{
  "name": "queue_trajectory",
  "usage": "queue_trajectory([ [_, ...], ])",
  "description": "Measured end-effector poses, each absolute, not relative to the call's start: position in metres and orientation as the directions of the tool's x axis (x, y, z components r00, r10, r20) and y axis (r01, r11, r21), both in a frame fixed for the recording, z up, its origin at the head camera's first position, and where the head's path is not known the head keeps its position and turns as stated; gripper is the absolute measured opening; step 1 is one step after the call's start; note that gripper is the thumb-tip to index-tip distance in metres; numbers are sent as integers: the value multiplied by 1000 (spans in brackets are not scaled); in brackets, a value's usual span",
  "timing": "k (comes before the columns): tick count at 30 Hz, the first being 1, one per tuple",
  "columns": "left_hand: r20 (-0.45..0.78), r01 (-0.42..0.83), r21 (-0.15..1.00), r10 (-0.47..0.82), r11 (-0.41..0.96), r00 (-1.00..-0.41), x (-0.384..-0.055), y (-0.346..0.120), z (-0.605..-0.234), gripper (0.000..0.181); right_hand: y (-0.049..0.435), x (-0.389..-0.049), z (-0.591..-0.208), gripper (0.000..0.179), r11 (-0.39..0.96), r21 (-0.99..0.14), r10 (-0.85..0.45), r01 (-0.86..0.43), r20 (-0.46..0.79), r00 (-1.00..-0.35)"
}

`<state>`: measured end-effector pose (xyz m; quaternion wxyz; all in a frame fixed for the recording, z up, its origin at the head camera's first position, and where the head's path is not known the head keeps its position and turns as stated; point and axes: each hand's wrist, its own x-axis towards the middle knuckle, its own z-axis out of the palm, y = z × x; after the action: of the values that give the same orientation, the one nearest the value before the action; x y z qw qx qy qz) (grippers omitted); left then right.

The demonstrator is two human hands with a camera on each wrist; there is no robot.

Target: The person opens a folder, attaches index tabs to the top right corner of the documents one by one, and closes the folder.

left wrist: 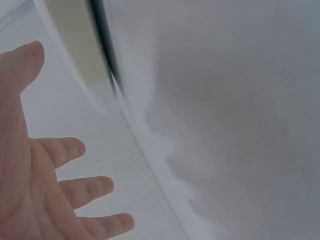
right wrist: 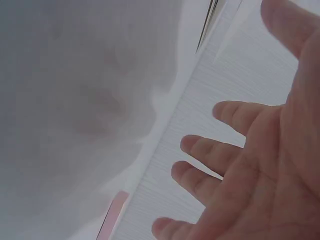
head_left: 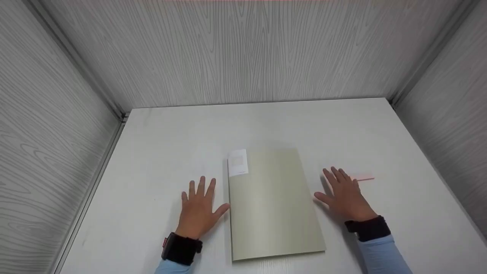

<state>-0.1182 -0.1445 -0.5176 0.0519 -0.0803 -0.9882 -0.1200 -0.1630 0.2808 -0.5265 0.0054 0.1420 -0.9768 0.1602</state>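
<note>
A flat, pale olive rectangular piece [head_left: 274, 205], like a folder or thin box, lies on the white tabletop with a white label [head_left: 238, 162] at its far left corner. Left of it is my left hand [head_left: 199, 213], fingers spread and holding nothing; its thumb tip is close to the piece's left edge, and I cannot tell if they touch. My right hand [head_left: 346, 198] is over the table on the other side, fingers straight, thumb pointing toward the piece and apart from it. Just beyond the right fingers lies a small clear strip with a pinkish-red edge [head_left: 363, 179], partly hidden by them.
Grey wood-grain panels stand at the back [head_left: 243, 53], the left [head_left: 49, 133] and the right [head_left: 449, 114] of the white table [head_left: 159, 140]. Metal framing [head_left: 91, 186] runs along the left side.
</note>
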Motion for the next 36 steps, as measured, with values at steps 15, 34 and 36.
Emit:
queue_trajectory([
  [15, 42, 568, 336, 591, 752, -806, -59, -73, -516, 116, 271, -169, -532, 38, 855, -254, -409, -453, 206, -889],
  [34, 269, 465, 475, 380, 747, -885, -108, -81, -514, 73, 254, -178, -529, 35, 837, -324, -399, -441, 188, -897],
  [36, 280, 446, 504, 348, 740, -894, -114, -80, -516, 72, 249, -179, -526, 41, 827, -328, -410, -456, 202, -889],
])
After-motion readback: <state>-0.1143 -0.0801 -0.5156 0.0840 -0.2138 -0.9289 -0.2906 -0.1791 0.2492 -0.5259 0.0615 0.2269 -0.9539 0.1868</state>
